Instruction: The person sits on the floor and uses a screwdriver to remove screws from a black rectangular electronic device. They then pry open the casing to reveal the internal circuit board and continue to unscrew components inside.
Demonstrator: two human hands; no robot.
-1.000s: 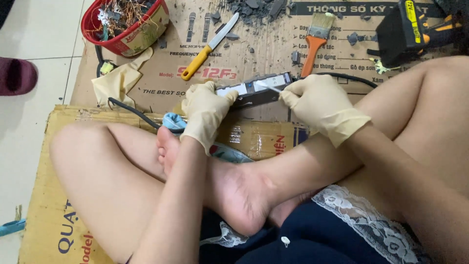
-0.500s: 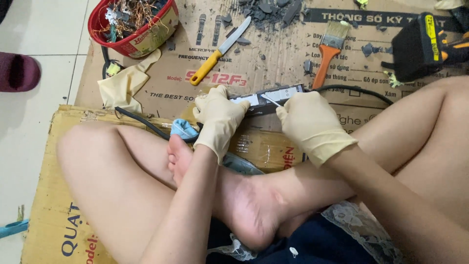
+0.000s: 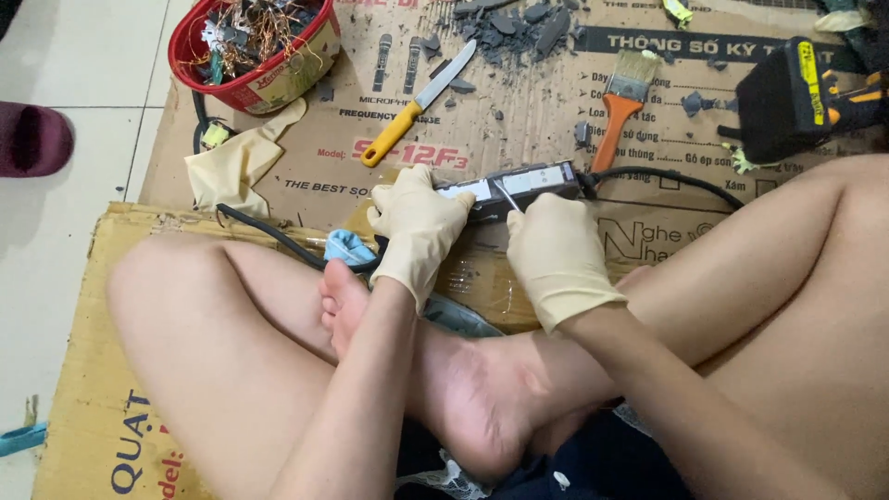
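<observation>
I sit cross-legged on flattened cardboard, both hands in cream latex gloves. My left hand (image 3: 419, 227) grips the near end of a dark oblong device with a pale top panel (image 3: 523, 184), from which a black cable (image 3: 667, 176) runs right. My right hand (image 3: 558, 255) holds a thin metal tool (image 3: 506, 196), its tip against the device's top. My bare foot lies just below the hands.
A red bowl of wire scraps (image 3: 255, 46) stands far left. A yellow-handled knife (image 3: 419, 103), an orange-handled brush (image 3: 622, 106), grey plastic shards (image 3: 514, 23), a spare glove (image 3: 236, 167) and a black-and-yellow tool (image 3: 796, 97) lie on the cardboard (image 3: 306, 185). A maroon slipper (image 3: 32, 139) sits left.
The view has shifted slightly, so everything sits lower and further right in frame. Both hands stay on the device, with the right hand's tool still at its top.
</observation>
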